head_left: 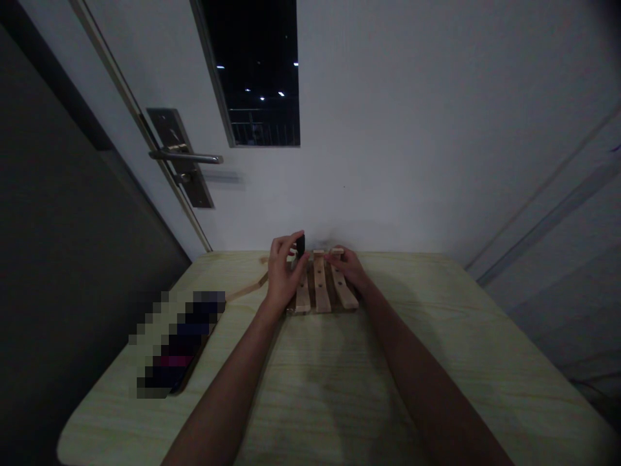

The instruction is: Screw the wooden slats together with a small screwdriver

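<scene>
A small wooden slatted rack (321,285) lies near the far edge of the table, with three pale slats showing dark round spots. My left hand (281,272) is at its left side, thumb and fingers pinched around a small flat black piece (301,244) held upright. What kind of piece this is, I cannot make out. On the right, my right hand (352,266) is closed on the rack's far right corner, fingers curled near the slat ends. The left hand hides part of the rack's left side.
A phone (189,343), partly pixelated, lies on the light wood-grain table (310,388) at the left. A thin wooden strip (247,288) lies between it and my left hand. Behind the table stands a white door (388,129) with a metal handle (187,156).
</scene>
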